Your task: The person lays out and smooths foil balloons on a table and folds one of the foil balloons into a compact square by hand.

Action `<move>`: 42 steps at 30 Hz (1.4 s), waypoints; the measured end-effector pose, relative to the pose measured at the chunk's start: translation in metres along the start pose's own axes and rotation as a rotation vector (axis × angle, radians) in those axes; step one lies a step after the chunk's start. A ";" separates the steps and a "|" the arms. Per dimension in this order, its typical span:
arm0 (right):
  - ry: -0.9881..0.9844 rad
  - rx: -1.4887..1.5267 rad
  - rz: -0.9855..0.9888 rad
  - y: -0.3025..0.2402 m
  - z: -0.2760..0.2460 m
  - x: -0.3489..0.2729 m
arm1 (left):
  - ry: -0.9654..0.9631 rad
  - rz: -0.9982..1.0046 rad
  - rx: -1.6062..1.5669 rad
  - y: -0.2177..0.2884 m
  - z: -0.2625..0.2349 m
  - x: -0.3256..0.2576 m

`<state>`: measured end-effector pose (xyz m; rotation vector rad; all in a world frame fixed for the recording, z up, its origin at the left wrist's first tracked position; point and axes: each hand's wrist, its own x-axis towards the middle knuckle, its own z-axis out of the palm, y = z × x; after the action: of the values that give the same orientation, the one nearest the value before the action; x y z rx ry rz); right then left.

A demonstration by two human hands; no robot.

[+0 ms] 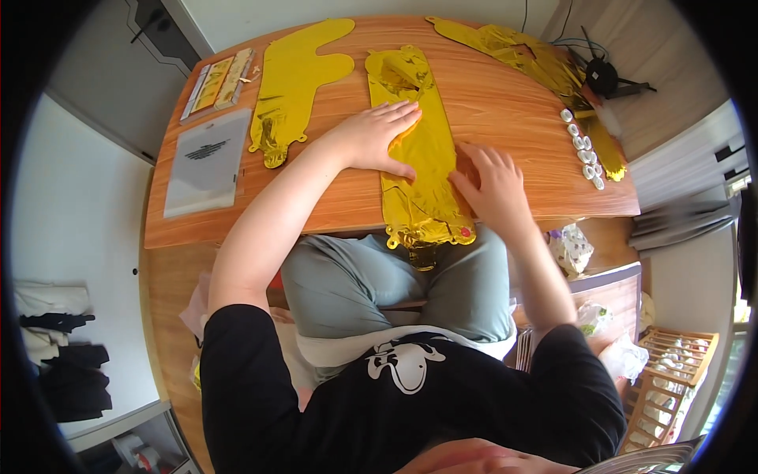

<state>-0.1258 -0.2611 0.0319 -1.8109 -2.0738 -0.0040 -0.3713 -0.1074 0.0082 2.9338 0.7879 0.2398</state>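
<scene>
A flat gold foil balloon (422, 150) lies lengthwise in front of me, its near end with small tabs and a tail hanging over the table's front edge. My left hand (383, 138) rests on its upper left part, fingers stretched out and the thumb apart. At the balloon's right edge is my right hand (496, 182), fingers spread and thumb close to the foil; whether it touches is hard to tell. A red spot (466, 232) shows on the balloon's near right corner. Left of it lies another flat gold foil balloon (296, 75).
More gold foil (513, 47) stretches along the back right, beside a black device with antennas (604, 77). Several small white rolls (586, 150) line the right side. A clear plastic sleeve (207, 170) and a flat box (217, 85) are at left, on the wooden table (332, 201).
</scene>
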 end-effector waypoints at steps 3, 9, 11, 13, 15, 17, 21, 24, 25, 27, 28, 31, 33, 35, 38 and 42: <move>0.174 0.073 -0.021 -0.006 0.016 -0.025 | 0.009 0.012 0.030 -0.002 0.004 0.001; 0.064 0.851 0.308 -0.017 0.014 -0.029 | 0.005 -0.016 -0.008 0.005 -0.001 0.003; 0.152 0.757 0.123 -0.019 0.005 -0.028 | -0.006 -0.036 0.007 0.007 -0.002 0.002; 0.260 0.547 -0.152 -0.010 -0.003 -0.026 | 0.001 -0.032 0.011 0.008 -0.002 0.004; 0.087 0.638 -0.139 0.003 -0.014 -0.025 | 0.005 -0.036 0.014 0.005 -0.001 0.002; -0.129 0.760 -0.076 0.005 -0.025 -0.023 | 0.013 -0.020 0.031 0.003 0.000 0.002; -0.052 0.360 -0.456 0.020 -0.021 -0.012 | 0.013 -0.015 0.033 0.004 0.000 0.003; -0.159 0.258 -0.561 0.020 -0.030 0.005 | 0.009 -0.027 0.033 0.005 -0.001 0.003; -0.158 0.257 -0.559 0.015 -0.033 0.009 | 0.015 -0.027 0.038 0.005 -0.001 0.002; -0.168 0.130 -0.679 -0.003 -0.036 0.019 | 0.017 -0.033 0.043 0.006 -0.001 0.000; -0.168 0.130 -0.679 -0.011 -0.039 0.021 | 0.014 -0.031 0.034 0.007 -0.001 0.000; -0.286 -0.025 -0.685 -0.033 -0.047 0.022 | 0.023 -0.019 0.017 0.006 -0.001 0.002; -0.258 -0.207 -0.668 -0.043 -0.050 0.019 | 0.031 -0.013 0.007 0.005 0.001 0.002; -0.284 -0.313 -0.614 -0.047 -0.055 0.013 | 0.040 -0.011 0.004 0.004 0.002 0.002; -0.338 -0.447 -0.561 -0.044 -0.056 0.012 | 0.047 -0.007 -0.005 0.002 0.004 0.002; -0.282 -0.384 -0.576 -0.033 -0.052 0.012 | 0.050 0.002 -0.018 -0.001 0.006 0.002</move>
<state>-0.1439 -0.2681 0.0919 -1.3874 -2.8951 -0.3403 -0.3691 -0.1061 0.0025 2.9227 0.7854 0.3196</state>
